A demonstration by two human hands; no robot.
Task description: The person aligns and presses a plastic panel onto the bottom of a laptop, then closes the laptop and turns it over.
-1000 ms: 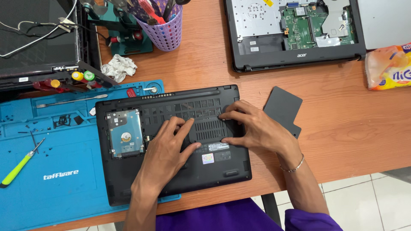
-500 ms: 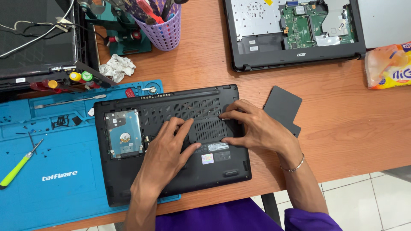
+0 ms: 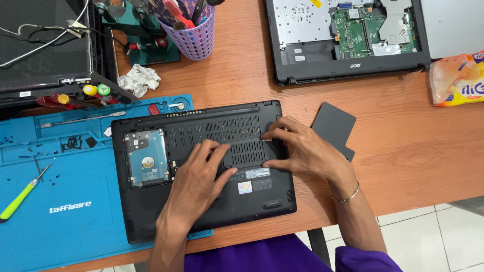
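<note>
- A green-handled screwdriver point(image 3: 20, 197) is lying at the far left on the blue work mat point(image 3: 65, 221), well apart from both hands.
- A black laptop point(image 3: 151, 221) is lying upside down, its left part resting on the mat and its right part on the wooden desk point(image 3: 403, 166).
- A silver hard drive point(image 3: 146, 157) is sitting exposed in the open bay at the laptop's left end.
- The left hand point(image 3: 194, 184) is pressing flat on the laptop's underside beside the drive, fingers spread apart and gripping nothing.
- The right hand point(image 3: 302, 151) is resting on the vented cover panel point(image 3: 247, 151), fingertips pinching along its right edge; whether they are clamping it I cannot tell.
- A dark grey cover plate point(image 3: 335, 123) is lying loose on the desk just beside the right hand.
</note>
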